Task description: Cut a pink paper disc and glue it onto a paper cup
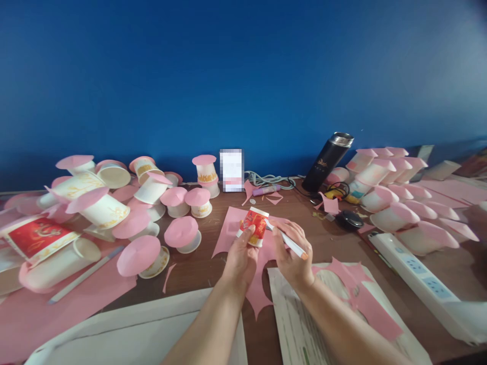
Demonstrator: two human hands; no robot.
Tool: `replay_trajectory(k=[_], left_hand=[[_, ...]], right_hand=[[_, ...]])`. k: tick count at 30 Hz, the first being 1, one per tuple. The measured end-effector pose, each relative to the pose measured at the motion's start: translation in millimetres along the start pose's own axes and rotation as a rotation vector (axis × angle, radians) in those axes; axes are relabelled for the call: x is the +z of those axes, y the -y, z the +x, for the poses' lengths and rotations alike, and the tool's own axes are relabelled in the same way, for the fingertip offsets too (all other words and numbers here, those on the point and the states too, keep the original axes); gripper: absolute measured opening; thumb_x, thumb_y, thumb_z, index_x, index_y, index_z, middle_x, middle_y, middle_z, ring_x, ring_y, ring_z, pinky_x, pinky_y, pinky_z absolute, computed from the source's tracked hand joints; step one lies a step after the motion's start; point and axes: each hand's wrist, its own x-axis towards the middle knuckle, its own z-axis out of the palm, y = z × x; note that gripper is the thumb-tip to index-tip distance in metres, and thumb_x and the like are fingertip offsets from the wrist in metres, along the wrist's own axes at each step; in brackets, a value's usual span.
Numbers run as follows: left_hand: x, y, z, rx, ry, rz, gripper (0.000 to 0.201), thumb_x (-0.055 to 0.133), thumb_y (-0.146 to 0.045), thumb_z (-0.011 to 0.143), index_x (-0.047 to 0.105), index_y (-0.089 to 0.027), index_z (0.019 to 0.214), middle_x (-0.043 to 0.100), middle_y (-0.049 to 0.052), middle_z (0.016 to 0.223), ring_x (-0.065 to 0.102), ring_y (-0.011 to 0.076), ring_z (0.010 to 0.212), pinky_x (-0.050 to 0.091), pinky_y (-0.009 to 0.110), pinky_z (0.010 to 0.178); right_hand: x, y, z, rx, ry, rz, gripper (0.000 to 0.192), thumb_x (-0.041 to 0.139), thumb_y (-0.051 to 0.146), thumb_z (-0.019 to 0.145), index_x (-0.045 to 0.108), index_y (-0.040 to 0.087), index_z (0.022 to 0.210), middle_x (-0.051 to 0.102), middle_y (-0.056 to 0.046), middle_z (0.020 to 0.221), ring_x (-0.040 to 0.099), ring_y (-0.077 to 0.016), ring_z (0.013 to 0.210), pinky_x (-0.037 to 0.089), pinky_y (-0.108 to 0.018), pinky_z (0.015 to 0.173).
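The fingers (249,234) of the left hand (239,256) are curled around a small paper cup (254,226) printed in red and gold, which is held upside down against a sheet of pink paper (228,228) on the brown table (201,271). The fingers of the right hand (292,253) are closed around a white pen (287,242) with an orange end, and its tip is laid against the side of the cup. Both forearms are seen reaching in from the bottom edge.

Nearest the viewer, white sheets (125,329) are laid to the left of the arms, and a printed paper (304,329) with pink offcuts (361,299) on it is laid under the right forearm. A white power strip (422,284) is set along the right side.

To the left, many overturned cups with pink paper discs (139,255) on their bases are scattered, along with a red printed cup (36,238) lying on its side and a white stick (85,275) resting on pink paper. To the right, further pink-capped cups (395,203) are stacked lying on their sides in rows.

Farther back, a black flask (329,161) with a silver top is tilted against the wall, with cables (266,179) and a purple glue stick (265,190) just beside it, and a round black object (349,219) is placed near it. A blue wall (243,76) fills the background.
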Motion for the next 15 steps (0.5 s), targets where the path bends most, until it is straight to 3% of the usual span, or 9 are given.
replay_trajectory(k=[15], left_hand=[[-3.2, 1.1, 3.3, 0.012, 0.02, 0.007, 0.025, 0.062, -0.013, 0.083, 0.063, -0.014, 0.108, 0.071, 0.009, 0.105, 0.065, 0.0187, 0.105, 0.046, 0.031, 0.1]], right_hand=[[-2.0, 4.8, 2.2, -0.021, 0.009, -0.039, 0.017, 0.051, 0.017, 0.088, 0.065, 0.022, 0.098, 0.075, -0.005, 0.088, 0.07, -0.0215, 0.083, 0.051, -0.041, 0.088]])
